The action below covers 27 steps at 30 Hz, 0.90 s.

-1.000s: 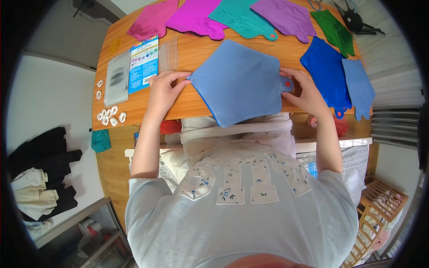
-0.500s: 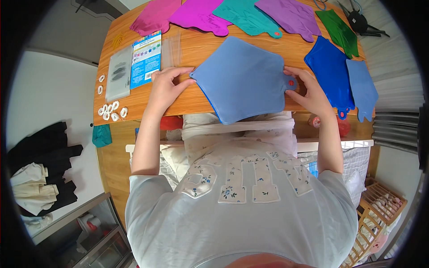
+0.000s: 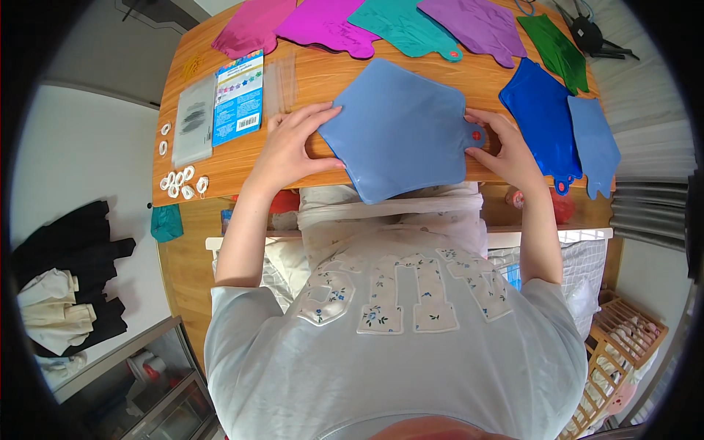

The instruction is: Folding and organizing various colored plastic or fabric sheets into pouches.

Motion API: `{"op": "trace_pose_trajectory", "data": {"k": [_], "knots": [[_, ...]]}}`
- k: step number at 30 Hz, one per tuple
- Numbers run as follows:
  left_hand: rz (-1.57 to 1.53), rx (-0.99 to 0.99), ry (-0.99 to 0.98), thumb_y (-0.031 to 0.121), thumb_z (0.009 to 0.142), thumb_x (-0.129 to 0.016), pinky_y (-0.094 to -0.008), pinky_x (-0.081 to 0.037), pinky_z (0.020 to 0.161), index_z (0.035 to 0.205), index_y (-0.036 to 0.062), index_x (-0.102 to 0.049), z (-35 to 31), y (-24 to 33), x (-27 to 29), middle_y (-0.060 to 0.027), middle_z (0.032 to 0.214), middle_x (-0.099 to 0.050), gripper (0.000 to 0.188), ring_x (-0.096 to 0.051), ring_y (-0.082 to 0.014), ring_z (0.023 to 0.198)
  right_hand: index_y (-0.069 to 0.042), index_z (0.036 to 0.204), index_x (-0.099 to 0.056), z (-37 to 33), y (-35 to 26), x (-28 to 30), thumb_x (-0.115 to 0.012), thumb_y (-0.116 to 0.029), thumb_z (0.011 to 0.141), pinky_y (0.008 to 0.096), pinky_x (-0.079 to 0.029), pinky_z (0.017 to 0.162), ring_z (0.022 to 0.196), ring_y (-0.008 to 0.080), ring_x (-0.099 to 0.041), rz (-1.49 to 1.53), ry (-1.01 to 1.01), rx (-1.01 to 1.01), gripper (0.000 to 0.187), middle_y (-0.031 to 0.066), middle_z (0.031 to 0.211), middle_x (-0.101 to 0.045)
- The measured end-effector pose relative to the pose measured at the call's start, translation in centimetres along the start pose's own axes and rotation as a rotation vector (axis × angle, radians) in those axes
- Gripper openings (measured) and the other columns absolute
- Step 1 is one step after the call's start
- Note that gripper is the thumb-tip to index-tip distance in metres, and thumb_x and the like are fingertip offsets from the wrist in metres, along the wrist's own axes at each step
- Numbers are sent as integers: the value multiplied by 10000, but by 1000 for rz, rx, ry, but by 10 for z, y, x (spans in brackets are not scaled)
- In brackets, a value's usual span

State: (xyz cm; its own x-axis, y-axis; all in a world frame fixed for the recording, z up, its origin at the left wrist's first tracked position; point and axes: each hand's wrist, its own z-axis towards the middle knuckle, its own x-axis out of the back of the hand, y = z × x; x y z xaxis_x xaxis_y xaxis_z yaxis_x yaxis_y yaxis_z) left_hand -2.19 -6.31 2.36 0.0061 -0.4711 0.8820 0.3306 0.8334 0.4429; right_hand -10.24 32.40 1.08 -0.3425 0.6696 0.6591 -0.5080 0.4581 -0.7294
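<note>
A flat, pentagon-shaped blue foil balloon (image 3: 396, 132) lies over the front of the wooden table, its lower corner overhanging the edge. A small tab with a red mark sticks out at its right. My left hand (image 3: 293, 150) grips the left side, thumb and fingers wide apart around the corner, tips on the edges. With thumb and index finger either side of the tab, my right hand (image 3: 502, 147) holds the right edge. A darker blue foil balloon (image 3: 539, 110) and a pale blue one (image 3: 594, 136) lie to the right of that hand.
Pink (image 3: 253, 29), magenta (image 3: 330, 26), teal (image 3: 403, 29), purple (image 3: 477, 29) and green (image 3: 554, 51) foil balloons line the far side. At left are a blue printed card (image 3: 238, 103), clear plastic bags (image 3: 192, 121) and several white string coils (image 3: 176, 180). A black device (image 3: 590, 33) stands far right.
My left hand has moved from the corner tip onto the balloon's left side, thumb and fingers spreading wider. The darker blue strip along the balloon's lower left edge no longer shows. My right hand stays put.
</note>
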Motion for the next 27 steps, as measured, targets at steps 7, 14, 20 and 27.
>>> {"op": "trace_pose_trajectory", "data": {"k": [7,14,20,27], "knots": [[-27,23,19,429,644,-884,-433,-246,1079,1370,180,-580,-2,2,-3,-43,1400,-559,826,-503,-219,1292,-76,1370,-548,-1,2,-1,-778,35,772,311,-463,995,1178,216,-567,10,2,-38,651,93,1277,-623],[-9,-5,33,347,687,-876,-413,-305,1069,1363,159,-582,-2,-5,-1,-52,1407,-559,761,-510,-239,1292,-67,1372,-543,-1,2,0,-777,41,764,321,-453,1022,1196,214,-566,0,6,-2,660,98,1287,-624],[-280,13,113,115,810,-786,-308,-476,803,1347,134,-594,-1,-23,-2,-73,1344,-597,570,-608,-197,1074,-63,1378,-538,-2,4,1,-779,43,756,326,-449,1029,1204,217,-567,35,9,-12,675,103,1288,-624],[-270,138,115,21,859,-716,-273,-491,690,1269,115,-649,1,-29,-3,-77,1214,-658,425,-638,-174,903,-63,1381,-535,-3,5,0,-781,45,750,329,-449,1030,1210,218,-568,52,12,-19,686,104,1292,-622]]}}
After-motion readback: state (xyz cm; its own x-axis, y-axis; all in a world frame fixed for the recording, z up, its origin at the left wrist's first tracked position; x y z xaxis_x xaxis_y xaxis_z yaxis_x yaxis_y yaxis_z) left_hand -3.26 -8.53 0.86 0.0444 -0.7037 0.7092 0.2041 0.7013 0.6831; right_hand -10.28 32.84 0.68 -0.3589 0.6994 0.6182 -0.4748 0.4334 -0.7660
